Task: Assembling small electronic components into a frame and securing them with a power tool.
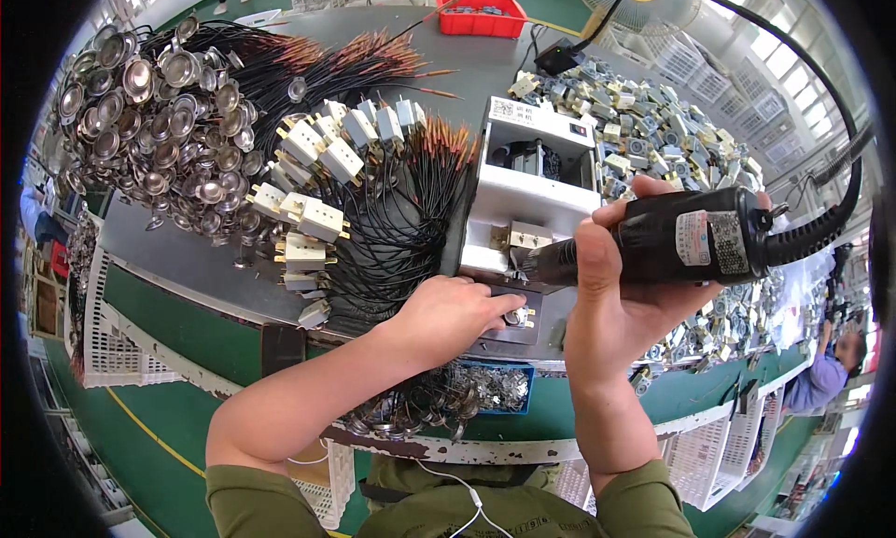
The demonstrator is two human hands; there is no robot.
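My right hand (611, 305) is wrapped round a black corded electric screwdriver (658, 239), held sideways with its tip pointing left. That tip is beside a small white block (530, 236) seated in the front of a silver metal fixture (532, 197). Whether the tip touches the block, I cannot tell. Just below, my left hand (448, 319) has its index finger reaching onto a small part with brass tabs (518, 318) on a flat metal plate; the other fingers are curled and partly hidden. Black leads with orange-brown ends (411, 221) lie left of the fixture, joined to several white blocks (322, 218).
Round metal cups (177, 118) on black leads pile up at far left. Loose white and grey blocks (653, 118) cover the right side. A red bin (482, 17) stands at the back. A blue tray (504, 389) of small metal pieces is at the front edge. The screwdriver's cable (812, 244) runs right.
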